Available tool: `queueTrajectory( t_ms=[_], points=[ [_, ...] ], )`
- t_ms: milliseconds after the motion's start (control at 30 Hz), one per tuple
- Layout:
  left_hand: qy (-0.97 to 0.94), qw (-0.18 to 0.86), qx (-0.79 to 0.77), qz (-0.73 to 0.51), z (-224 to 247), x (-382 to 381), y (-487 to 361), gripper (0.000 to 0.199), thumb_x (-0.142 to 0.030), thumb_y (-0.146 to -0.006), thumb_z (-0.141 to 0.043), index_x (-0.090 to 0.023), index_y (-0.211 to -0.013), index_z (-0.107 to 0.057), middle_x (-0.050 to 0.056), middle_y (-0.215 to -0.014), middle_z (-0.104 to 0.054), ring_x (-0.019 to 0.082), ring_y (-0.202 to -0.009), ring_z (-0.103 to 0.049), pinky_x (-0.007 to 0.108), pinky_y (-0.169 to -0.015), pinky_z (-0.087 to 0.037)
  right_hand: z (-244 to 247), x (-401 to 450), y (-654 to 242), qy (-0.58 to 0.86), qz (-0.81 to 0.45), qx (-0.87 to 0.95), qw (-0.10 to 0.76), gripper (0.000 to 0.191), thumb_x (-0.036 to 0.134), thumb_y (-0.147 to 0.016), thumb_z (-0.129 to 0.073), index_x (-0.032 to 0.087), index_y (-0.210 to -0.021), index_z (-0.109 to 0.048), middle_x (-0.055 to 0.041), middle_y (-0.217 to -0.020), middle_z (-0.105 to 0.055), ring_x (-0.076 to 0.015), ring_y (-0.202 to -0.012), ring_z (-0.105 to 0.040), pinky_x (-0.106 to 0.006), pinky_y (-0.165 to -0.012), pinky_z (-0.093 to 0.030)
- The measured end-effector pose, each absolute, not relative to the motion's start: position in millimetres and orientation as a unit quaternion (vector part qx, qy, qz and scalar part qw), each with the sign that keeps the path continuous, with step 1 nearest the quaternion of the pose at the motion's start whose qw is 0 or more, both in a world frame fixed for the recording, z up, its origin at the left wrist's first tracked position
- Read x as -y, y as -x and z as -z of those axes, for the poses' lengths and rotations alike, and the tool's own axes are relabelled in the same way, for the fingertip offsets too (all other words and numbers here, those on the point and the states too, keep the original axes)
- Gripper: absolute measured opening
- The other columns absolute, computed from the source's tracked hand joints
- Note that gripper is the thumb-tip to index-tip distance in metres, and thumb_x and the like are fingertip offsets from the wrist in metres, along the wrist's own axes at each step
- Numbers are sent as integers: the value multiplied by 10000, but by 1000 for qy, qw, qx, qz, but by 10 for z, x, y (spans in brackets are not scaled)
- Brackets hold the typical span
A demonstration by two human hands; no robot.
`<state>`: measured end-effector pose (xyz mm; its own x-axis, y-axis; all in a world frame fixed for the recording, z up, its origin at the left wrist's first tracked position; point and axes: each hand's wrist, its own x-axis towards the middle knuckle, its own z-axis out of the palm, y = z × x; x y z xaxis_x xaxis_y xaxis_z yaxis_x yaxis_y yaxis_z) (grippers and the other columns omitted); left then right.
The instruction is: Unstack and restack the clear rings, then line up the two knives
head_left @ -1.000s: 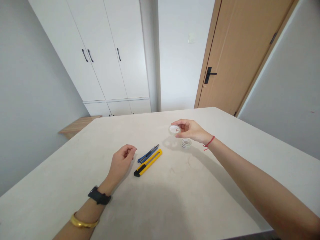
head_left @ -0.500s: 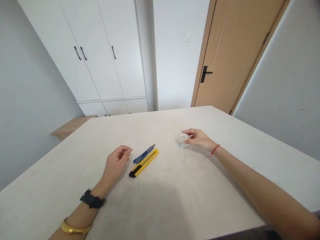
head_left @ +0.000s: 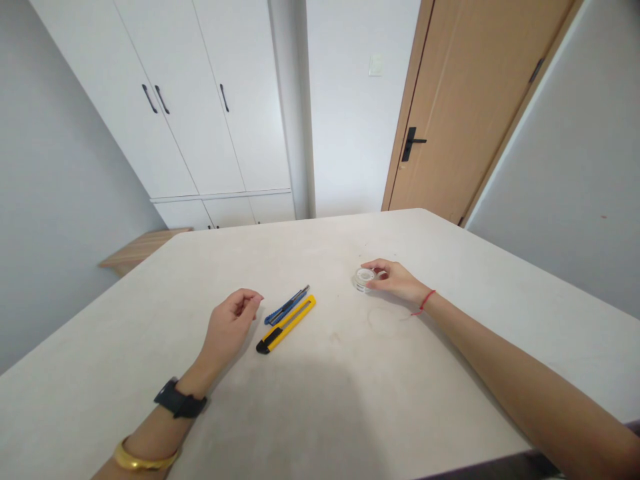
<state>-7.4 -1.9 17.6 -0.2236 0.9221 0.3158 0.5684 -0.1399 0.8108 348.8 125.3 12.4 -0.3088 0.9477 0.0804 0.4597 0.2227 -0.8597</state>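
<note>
My right hand [head_left: 395, 280] has its thumb and fingers around a small roll of clear tape [head_left: 365, 275]. That roll sits low over the table, on what looks like another clear roll beneath it; the exact number is hard to make out. My left hand [head_left: 233, 321] rests on the table at the left, fingers curled in, with nothing visible in them. Just right of it lies a blue utility knife [head_left: 287, 307], and beside that a yellow utility knife [head_left: 287, 325] with a black end. Both knives lie slanted and nearly parallel.
The pale table [head_left: 310, 413] spreads under both hands. Beyond its far edge stand a white wardrobe [head_left: 225, 147] and a wooden door [head_left: 460, 107] with a black handle. A wooden surface [head_left: 143, 248] shows past the table's left edge.
The tape roll in my right hand has come down slightly onto the one below. My left hand keeps its curled pose, and the knives lie unmoved; the view has shifted a little.
</note>
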Motion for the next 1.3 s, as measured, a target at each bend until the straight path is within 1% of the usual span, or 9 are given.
queueTrajectory(
  t_ms=[333,500,767,933,1167,1300],
  points=[
    [-589,191,-631,-468,-173,9,69,308,-488,-809,-539,-190,-798,-617,-40,-561,-515,138,-548,-509,249,-553,-406,-93,-1262,-3508,483,-376,726,313,575,318,-603,-759,129,-1137,-661,-51,-945,-612,-104,-643,-535,-270,-647,-475],
    [-592,187,-630,-466,-198,14,55,304,-484,-797,-538,-190,-777,-615,-36,-553,-520,140,-538,-513,251,-545,-404,-100,-1261,-3504,484,-358,735,313,551,304,-599,-763,132,-1115,-676,-44,-917,-624,-109,-649,-532,-282,-690,-481],
    [-589,182,-632,-470,-224,30,49,306,-493,-783,-548,-195,-766,-614,-32,-559,-537,138,-532,-512,245,-533,-402,-94,-1257,-3509,482,-356,738,312,546,315,-608,-762,149,-1120,-672,-46,-921,-622,-104,-639,-528,-263,-639,-472],
    [-599,176,-634,-457,-227,24,58,305,-490,-796,-537,-196,-778,-616,-33,-564,-543,140,-540,-521,242,-533,-398,-95,-1265,-3504,483,-350,742,307,538,324,-618,-752,141,-1118,-673,-45,-924,-611,-106,-651,-532,-272,-668,-477],
    [-638,129,-637,-412,-232,27,79,302,-469,-826,-494,-198,-786,-621,-9,-621,-595,155,-571,-536,251,-533,-384,-92,-1261,-3499,478,-348,744,311,515,326,-638,-754,153,-1117,-677,-49,-934,-621,-116,-665,-543,-279,-676,-489],
    [-687,72,-635,-347,-225,26,142,276,-423,-864,-455,-208,-810,-620,-14,-619,-585,156,-578,-530,256,-552,-372,-89,-1265,-3494,478,-346,745,309,518,316,-638,-752,146,-1121,-673,-45,-923,-617,-115,-664,-541,-284,-686,-487]
  ],
)
